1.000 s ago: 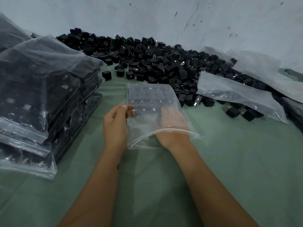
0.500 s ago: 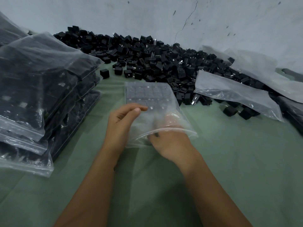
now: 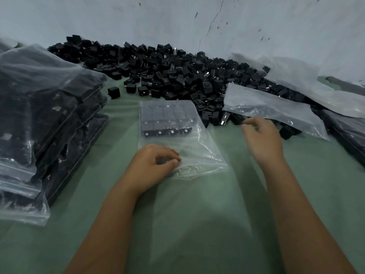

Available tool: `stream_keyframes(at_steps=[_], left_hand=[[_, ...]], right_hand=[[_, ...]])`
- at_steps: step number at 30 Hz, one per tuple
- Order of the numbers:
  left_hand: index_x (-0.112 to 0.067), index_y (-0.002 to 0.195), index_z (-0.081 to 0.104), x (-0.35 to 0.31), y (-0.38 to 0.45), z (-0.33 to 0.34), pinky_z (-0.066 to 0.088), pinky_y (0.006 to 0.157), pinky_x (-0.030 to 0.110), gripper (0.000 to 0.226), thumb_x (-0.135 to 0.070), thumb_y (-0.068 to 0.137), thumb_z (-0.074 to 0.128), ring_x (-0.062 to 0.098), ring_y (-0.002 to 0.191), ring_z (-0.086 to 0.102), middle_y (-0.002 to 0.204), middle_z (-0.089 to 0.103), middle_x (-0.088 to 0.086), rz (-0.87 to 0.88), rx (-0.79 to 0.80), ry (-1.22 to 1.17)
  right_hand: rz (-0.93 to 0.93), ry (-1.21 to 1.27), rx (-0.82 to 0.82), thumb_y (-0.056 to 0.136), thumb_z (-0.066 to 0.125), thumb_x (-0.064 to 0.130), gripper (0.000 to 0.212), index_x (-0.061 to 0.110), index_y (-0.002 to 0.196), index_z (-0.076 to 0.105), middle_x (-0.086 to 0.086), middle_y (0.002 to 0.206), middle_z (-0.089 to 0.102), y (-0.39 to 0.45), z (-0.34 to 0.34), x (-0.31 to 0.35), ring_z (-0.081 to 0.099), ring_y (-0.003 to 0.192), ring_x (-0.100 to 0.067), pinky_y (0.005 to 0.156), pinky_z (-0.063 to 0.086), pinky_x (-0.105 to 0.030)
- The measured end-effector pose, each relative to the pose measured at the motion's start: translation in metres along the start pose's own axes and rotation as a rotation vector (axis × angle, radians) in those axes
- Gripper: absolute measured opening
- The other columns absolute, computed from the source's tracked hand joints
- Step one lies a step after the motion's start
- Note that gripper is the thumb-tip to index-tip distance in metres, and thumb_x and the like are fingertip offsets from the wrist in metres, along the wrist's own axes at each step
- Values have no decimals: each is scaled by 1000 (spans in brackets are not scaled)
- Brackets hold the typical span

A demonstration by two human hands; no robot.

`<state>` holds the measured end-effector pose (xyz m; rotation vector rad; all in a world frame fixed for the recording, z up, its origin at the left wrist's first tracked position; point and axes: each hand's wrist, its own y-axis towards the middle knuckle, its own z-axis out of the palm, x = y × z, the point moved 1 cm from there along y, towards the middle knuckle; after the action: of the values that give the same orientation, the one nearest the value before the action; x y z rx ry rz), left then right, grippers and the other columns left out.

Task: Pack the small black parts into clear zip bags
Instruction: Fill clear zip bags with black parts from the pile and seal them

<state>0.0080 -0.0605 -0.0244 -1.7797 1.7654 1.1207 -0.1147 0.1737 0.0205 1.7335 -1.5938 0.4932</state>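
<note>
Head view shows the left hand [image 3: 153, 167] pinching the open near edge of a clear zip bag [image 3: 177, 135] half filled with small black parts [image 3: 165, 123] at centre frame on the green surface [image 3: 197, 224], while the right hand [image 3: 262, 135] hovers loosely curled, empty, near the loose black pile [image 3: 177, 76].

Cracked pale wall [image 3: 197, 20]; green cloth surface [image 3: 197, 224].
</note>
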Motion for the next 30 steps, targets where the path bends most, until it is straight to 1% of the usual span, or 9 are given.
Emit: stream_keyframes(at_steps=[3,6,9,12,14,19,21,25,30], left_hand=[[-15,95,79,0,1,0,42,88,9,14,-10,85,72,-4,98,57,102,72,-7,-7,-8,-14],[-14,94,79,0,2,1,43,89,12,12,-10,85,72,-4,98,56,102,72,-8,-17,-13,-29],[-14,92,79,1,2,1,43,86,9,12,-8,85,72,-5,99,56,100,72,-8,-4,-15,-50],[-14,91,79,2,4,1,42,86,8,11,-10,85,72,-6,99,57,100,73,-9,0,-13,-49],[-13,91,79,2,5,1,41,84,6,10,-10,85,72,-7,98,58,100,73,-8,0,-15,-56],[-14,91,79,3,4,2,42,86,7,10,-10,86,71,-5,98,60,100,73,-7,-2,-3,-69],[-14,91,79,3,5,2,45,91,16,10,-10,86,71,-1,98,62,100,73,-7,-14,4,-81],[-14,91,79,4,5,3,48,94,24,11,-10,86,71,3,99,63,99,73,-8,-24,7,-88],[-13,90,79,4,5,3,49,90,25,15,-21,82,69,0,93,65,96,74,-8,-2,14,-116]], right_hand=[[216,-102,0,89,49,25,54,20,142,41,-14,148,31,26,2,-38,30,134,-32,111,30,-44],[320,-126,65,88,48,29,67,23,151,24,-11,157,21,35,9,-54,21,142,-31,115,22,-43],[225,-204,15,84,50,29,57,33,140,43,-8,135,52,29,22,-54,45,125,-29,105,35,-39],[160,217,-87,81,53,20,31,42,99,67,1,94,69,17,33,-47,59,78,-11,67,46,-17],[140,404,-142,81,53,14,31,40,84,68,1,83,68,15,38,-44,54,66,-8,54,41,-11],[-17,248,68,83,51,10,58,44,130,52,19,125,46,12,43,-44,47,108,0,93,37,-20],[-137,128,145,82,51,10,62,42,136,48,22,122,45,8,47,-41,43,101,7,89,33,-13],[-252,51,85,82,56,15,51,34,129,57,16,94,52,0,53,-33,52,82,-7,80,45,-25],[-271,111,178,77,51,9,59,37,129,57,24,109,49,0,54,-35,45,96,11,84,33,-11]])
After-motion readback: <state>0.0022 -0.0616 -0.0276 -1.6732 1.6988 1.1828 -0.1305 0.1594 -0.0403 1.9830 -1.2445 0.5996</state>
